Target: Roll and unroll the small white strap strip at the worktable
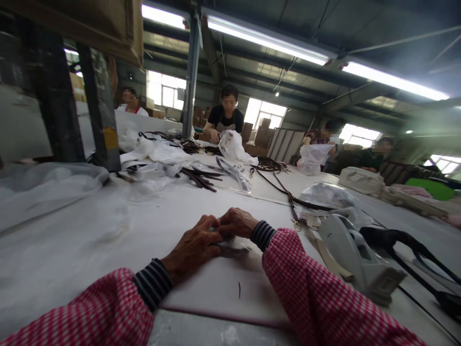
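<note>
My left hand (pixel 194 247) and my right hand (pixel 238 223) meet over the white table, fingers bent and pressed together. Between them is a small, greyish, see-through plastic piece (pixel 230 249), perhaps a folded bag; motion blur and my fingers hide most of it. Both hands are closed on it. Its loose lower end points right, close to the tabletop. Below my hands a short dark strip (pixel 239 290) lies on the table.
Dark straps (pixel 200 179) and clear plastic bags (pixel 234 175) lie farther back. A strap with a metal clasp (pixel 296 224) is to the right, near a white tape dispenser (pixel 356 259) and black straps (pixel 403 240). Metal posts (pixel 99 110) stand left. A co-worker (pixel 226 113) handles white plastic opposite.
</note>
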Demonstrator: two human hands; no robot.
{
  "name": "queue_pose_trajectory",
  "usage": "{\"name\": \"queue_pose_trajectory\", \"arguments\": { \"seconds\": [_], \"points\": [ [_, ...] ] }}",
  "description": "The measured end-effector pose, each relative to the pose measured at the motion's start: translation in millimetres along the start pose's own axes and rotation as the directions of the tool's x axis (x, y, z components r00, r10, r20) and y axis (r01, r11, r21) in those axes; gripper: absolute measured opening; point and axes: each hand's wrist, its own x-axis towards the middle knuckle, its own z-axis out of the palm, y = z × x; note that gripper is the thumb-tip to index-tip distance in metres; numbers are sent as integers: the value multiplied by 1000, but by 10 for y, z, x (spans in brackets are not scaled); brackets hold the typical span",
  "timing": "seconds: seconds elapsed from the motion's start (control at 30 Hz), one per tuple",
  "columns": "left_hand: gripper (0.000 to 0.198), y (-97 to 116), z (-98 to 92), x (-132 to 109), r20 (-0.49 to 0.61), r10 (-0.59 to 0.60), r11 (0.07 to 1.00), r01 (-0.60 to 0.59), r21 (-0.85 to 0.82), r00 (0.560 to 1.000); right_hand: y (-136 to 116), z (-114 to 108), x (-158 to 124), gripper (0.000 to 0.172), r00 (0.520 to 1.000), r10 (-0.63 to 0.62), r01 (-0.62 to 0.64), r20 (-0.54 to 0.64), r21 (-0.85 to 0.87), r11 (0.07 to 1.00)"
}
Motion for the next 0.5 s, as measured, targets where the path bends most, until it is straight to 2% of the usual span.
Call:
{"name": "queue_pose_trajectory", "arguments": {
  "seconds": [0.3,0.4,0.5],
  "points": [
    [11,12,17,43,37,-4,1000,4,3,999,121,99,-124,23,995,-92,94,-27,92,991],
    [13,-4,36,28,21,-6,1000,6,8,1000,181,68,-123,30,994,-109,105,23,139,985],
    [12,-3,34,14,34,-7,1000,7,24,999,202,-23,-77,32,987,-106,89,123,137,987]
  ]
}}
